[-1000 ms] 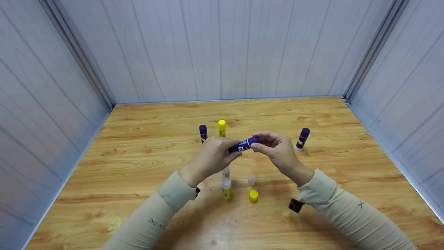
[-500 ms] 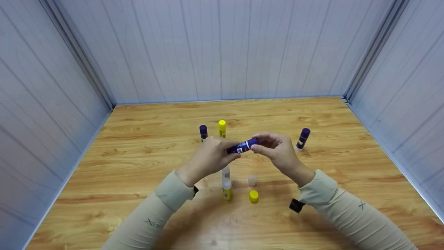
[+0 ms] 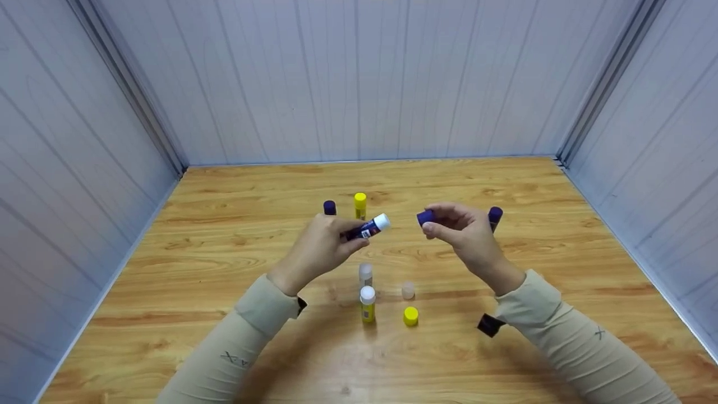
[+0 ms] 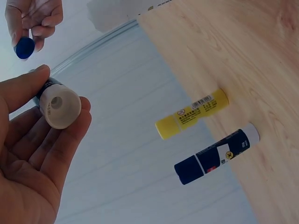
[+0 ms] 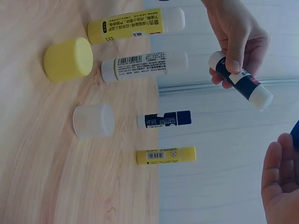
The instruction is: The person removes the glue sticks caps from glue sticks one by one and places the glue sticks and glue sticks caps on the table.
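Observation:
My left hand (image 3: pixel 317 247) grips a dark blue glue stick (image 3: pixel 364 230) above the table, its white top bare and pointing to the upper right. In the left wrist view the white hollow base of this glue stick (image 4: pixel 63 109) faces the camera. My right hand (image 3: pixel 468 238) pinches a dark blue cap (image 3: pixel 426 217) between thumb and fingers, apart from the glue stick. Below the hands stand an uncapped yellow glue stick (image 3: pixel 368 306) and an uncapped white one (image 3: pixel 366 274). To their right rest a yellow cap (image 3: pixel 410 316) and a translucent cap (image 3: pixel 408 290).
At the back of the wooden table (image 3: pixel 269 191) stand a capped yellow glue stick (image 3: pixel 360 205) and a capped blue one (image 3: pixel 329 208). Another capped blue glue stick (image 3: pixel 495 217) is partly hidden behind the right hand. Pale panel walls (image 3: pixel 359 84) enclose the back and sides.
The blue cap has come off the glue stick. My right hand has moved right and up with the cap, while my left hand has drawn left with the glue stick.

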Demonstrator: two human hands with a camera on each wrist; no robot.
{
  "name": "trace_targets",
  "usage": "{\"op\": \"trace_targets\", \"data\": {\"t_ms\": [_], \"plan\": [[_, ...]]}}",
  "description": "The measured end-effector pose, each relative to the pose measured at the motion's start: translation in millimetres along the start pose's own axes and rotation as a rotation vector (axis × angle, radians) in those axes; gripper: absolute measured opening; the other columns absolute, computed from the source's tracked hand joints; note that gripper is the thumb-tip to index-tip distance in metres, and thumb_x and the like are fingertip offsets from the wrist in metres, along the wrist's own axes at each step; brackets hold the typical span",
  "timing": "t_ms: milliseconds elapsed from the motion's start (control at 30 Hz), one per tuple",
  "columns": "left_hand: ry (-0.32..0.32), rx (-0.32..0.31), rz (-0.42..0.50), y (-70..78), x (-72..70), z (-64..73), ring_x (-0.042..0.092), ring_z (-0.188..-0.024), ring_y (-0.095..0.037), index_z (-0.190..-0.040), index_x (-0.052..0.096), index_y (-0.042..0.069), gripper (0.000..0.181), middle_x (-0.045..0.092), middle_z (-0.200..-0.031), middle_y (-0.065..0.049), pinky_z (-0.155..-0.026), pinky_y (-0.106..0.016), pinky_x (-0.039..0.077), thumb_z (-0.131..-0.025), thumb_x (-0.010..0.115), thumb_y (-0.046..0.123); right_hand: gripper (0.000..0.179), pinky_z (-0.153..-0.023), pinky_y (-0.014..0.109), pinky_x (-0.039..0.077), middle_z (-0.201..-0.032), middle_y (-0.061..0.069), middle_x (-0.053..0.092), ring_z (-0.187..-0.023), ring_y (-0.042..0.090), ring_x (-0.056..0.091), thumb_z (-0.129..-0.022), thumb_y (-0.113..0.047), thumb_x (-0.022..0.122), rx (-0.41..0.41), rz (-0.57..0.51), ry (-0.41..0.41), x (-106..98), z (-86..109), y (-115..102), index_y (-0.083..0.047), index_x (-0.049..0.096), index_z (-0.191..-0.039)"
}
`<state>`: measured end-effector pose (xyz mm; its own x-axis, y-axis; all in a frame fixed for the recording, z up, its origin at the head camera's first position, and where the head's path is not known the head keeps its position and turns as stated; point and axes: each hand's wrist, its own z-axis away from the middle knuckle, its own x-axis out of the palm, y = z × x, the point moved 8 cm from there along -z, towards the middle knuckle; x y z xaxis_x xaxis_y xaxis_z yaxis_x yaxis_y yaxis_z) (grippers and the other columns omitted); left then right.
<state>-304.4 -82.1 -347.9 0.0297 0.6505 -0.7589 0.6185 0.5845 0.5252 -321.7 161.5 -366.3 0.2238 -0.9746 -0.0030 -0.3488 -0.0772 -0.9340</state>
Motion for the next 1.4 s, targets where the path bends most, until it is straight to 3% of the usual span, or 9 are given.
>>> {"op": "trace_targets", "data": {"t_ms": [167,400,533,700,933,1100,1400], "plan": [[0.047,-0.028,0.057,-6.5,-2.7,-0.2,0.064,-0.071,-0.012,-0.114,0.082,0.001,0.018,0.082,-0.1,-0.011,-0.062,-0.024,0.054,-0.1,0.08,0.013,0.029,-0.081,0.027,0.065,-0.105,0.0,0.078,-0.089,0.014,0.075,-0.097,0.008,0.075,0.011,0.103,-0.007,-2.2,0.4,3.5,0.003,0.075,-0.126],[0.06,-0.104,0.154,-18.3,-2.9,0.6,0.073,-0.083,-0.015,-0.119,0.081,0.002,0.022,0.083,-0.108,-0.012,-0.072,-0.03,0.062,-0.099,0.081,0.012,0.032,-0.082,0.02,0.061,-0.111,0.021,0.078,-0.092,0.007,0.073,-0.096,0.002,0.08,-0.03,0.314,-0.082,6.0,0.8,9.6,0.005,0.075,-0.127],[0.075,-0.146,0.217,-25.3,-1.9,2.0,0.077,-0.09,-0.017,-0.12,0.08,0.002,0.024,0.082,-0.112,-0.012,-0.078,-0.032,0.065,-0.099,0.082,0.013,0.032,-0.083,0.021,0.061,-0.112,0.018,0.079,-0.093,0.009,0.073,-0.096,0.0,0.081,-0.074,0.428,-0.147,12.7,0.4,16.1,0.002,0.076,-0.128],[0.118,-0.165,0.273,-30.8,-4.3,3.0,0.076,-0.089,-0.017,-0.123,0.078,0.001,0.027,0.082,-0.111,-0.012,-0.079,-0.032,0.065,-0.1,0.081,0.014,0.033,-0.081,0.025,0.062,-0.113,0.014,0.081,-0.092,0.02,0.075,-0.094,-0.001,0.083,-0.12,0.569,-0.227,20.4,0.2,26.2,0.0,0.076,-0.127],[0.141,-0.219,0.32,-39.0,-3.6,4.1,0.074,-0.092,-0.019,-0.128,0.074,0.0,0.03,0.08,-0.113,-0.012,-0.08,-0.031,0.063,-0.102,0.079,0.014,0.025,-0.08,0.03,0.06,-0.109,0.011,0.082,-0.095,0.025,0.075,-0.092,0.0,0.084,-0.087,0.694,-0.34,28.9,-0.3,44.6,0.0,0.078,-0.117],[0.136,-0.259,0.328,-43.0,-0.6,5.0,0.073,-0.1,-0.021,-0.133,0.071,-0.001,0.034,0.078,-0.116,-0.014,-0.086,-0.034,0.063,-0.103,0.077,0.013,0.027,-0.085,0.039,0.061,-0.111,0.008,0.082,-0.098,0.024,0.074,-0.093,0.0,0.083,-0.036,0.793,-0.432,33.4,1.6,61.3,-0.001,0.078,-0.119],[0.106,-0.271,0.34,-43.2,5.9,7.0,0.07,-0.108,-0.024,-0.133,0.068,0.0,0.034,0.075,-0.12,-0.013,-0.093,-0.04,0.063,-0.103,0.077,0.013,0.027,-0.088,0.045,0.062,-0.114,0.009,0.081,-0.1,0.023,0.073,-0.095,-0.004,0.083,0.066,0.893,-0.498,34.6,1.6,83.1,-0.004,0.079,-0.121]]}}
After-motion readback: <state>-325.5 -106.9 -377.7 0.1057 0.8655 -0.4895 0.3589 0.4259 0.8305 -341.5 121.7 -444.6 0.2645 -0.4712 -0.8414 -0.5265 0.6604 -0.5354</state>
